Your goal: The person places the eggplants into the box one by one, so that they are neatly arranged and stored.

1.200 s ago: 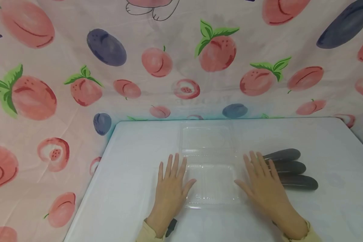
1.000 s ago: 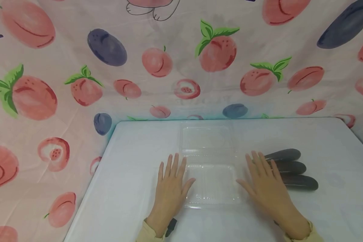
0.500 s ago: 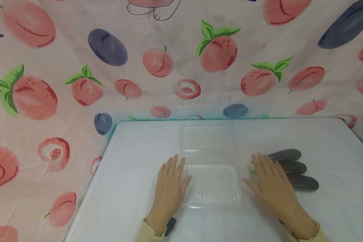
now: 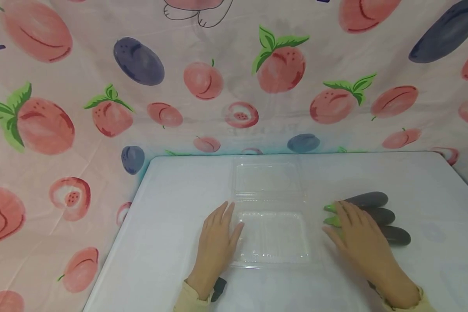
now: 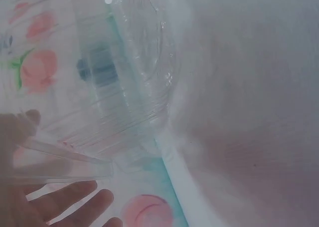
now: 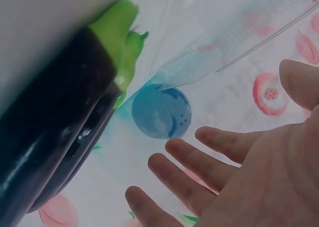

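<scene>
Three dark eggplants (image 4: 368, 199) with green stems lie side by side on the right of the table. Over their stem ends is my right hand (image 4: 359, 234), its fingers spread and holding nothing; in the right wrist view its fingertips (image 6: 137, 194) stand apart from the glossy skins. A clear plastic clamshell box (image 4: 273, 236) lies opened flat in the middle, its lid (image 4: 267, 177) toward the back. My left hand (image 4: 217, 240) is beside the box's left edge, fingers loosely extended. In the left wrist view its fingers (image 5: 65, 202) are close to the box's clear edge.
The white table (image 4: 171, 195) ends at the back against a hanging cloth (image 4: 218, 52) printed with peaches and plums. The cloth also hangs along the table's left side.
My right hand has moved right, away from the box and farther over the eggplants, uncovering green stems. My left hand has shifted slightly, its fingers drawn closer together. Box and eggplants have stayed put.
</scene>
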### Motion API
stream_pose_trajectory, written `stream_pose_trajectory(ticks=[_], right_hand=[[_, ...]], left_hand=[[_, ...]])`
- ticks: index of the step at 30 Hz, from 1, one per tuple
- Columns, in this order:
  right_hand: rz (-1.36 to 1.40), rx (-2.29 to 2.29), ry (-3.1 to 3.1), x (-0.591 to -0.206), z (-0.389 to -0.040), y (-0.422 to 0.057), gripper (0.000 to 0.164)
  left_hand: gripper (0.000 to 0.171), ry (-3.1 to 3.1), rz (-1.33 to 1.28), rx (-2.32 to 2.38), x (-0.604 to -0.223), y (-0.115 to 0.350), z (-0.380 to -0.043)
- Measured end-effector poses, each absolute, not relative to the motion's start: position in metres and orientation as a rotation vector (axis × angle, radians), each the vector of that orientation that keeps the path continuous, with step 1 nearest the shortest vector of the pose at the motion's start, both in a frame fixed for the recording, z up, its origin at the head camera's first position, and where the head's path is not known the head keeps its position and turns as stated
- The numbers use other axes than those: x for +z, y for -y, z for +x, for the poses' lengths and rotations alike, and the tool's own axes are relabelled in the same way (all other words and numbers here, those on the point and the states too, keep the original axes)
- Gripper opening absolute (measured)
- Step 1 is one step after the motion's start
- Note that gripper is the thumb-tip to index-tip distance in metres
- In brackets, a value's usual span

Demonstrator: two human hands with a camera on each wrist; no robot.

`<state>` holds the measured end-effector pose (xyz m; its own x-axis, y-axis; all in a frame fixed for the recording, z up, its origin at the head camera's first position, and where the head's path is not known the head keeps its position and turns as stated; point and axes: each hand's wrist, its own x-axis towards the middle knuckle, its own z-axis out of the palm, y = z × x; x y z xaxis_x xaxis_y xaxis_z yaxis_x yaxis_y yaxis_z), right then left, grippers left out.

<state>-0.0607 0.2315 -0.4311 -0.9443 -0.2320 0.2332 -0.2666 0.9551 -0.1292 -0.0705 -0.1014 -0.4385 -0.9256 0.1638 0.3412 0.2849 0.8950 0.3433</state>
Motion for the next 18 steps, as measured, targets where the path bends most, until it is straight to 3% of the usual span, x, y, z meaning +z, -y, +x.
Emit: stream_pose_trajectory(ticks=[18], right_hand=[[0.347, 0.247, 2.960, -0.436, -0.059, -0.252, 0.063]], left_hand=[[0.053, 2.750, -0.248, -0.680, -0.446, 0.106, -0.075]])
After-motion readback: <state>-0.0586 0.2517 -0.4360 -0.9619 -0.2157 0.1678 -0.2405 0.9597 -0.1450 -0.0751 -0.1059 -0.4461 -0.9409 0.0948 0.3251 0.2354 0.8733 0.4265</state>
